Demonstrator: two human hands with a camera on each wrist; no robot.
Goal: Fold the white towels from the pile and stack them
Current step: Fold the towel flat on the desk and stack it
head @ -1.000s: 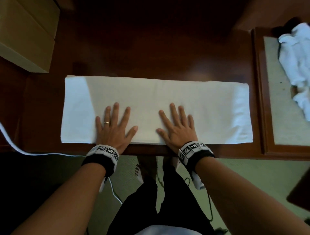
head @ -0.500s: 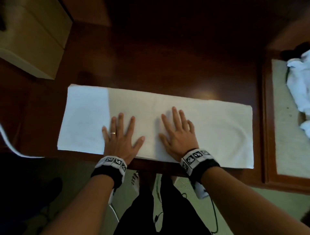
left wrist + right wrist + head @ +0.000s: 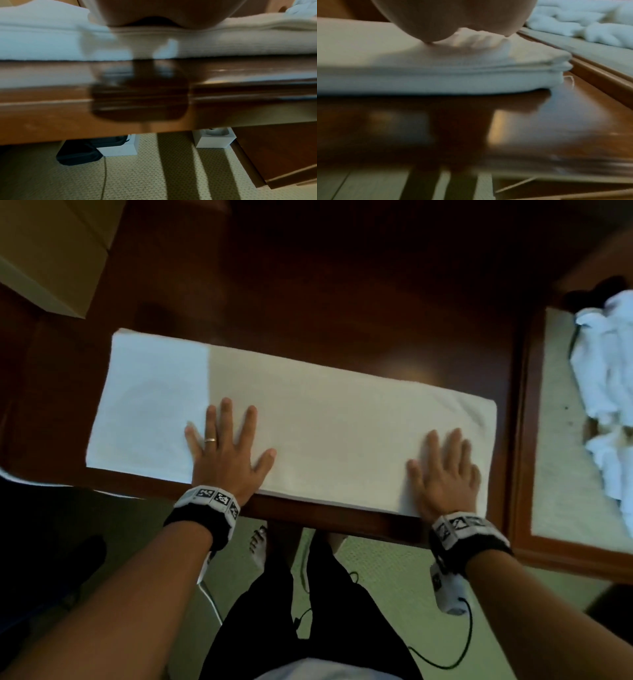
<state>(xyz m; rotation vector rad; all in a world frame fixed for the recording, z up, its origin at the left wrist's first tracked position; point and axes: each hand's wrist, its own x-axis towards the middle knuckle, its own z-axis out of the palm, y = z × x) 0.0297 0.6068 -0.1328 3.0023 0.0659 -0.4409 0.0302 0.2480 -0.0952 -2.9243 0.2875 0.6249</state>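
A white towel (image 3: 325,419), folded into a long strip, lies flat along the front edge of the dark wooden table (image 3: 325,296). My left hand (image 3: 227,451) presses flat on it left of centre, fingers spread. My right hand (image 3: 445,470) lies flat near the towel's right end, fingers straight. The left wrist view shows the heel of my left hand (image 3: 163,12) on the towel (image 3: 223,44). In the right wrist view my right hand (image 3: 453,17) bears on the layered towel edge (image 3: 436,75). The pile of crumpled white towels (image 3: 609,392) sits on the side table at right.
A cardboard box (image 3: 48,251) stands at the table's far left corner. The side table with a pale top (image 3: 561,474) adjoins on the right. White boxes (image 3: 214,139) and a black case (image 3: 77,152) sit on the carpet under the table. Cables hang from my wrists.
My right hand has slid right along the towel from near the centre to its right end. My left hand stays flat about where it was. The head view has tilted.
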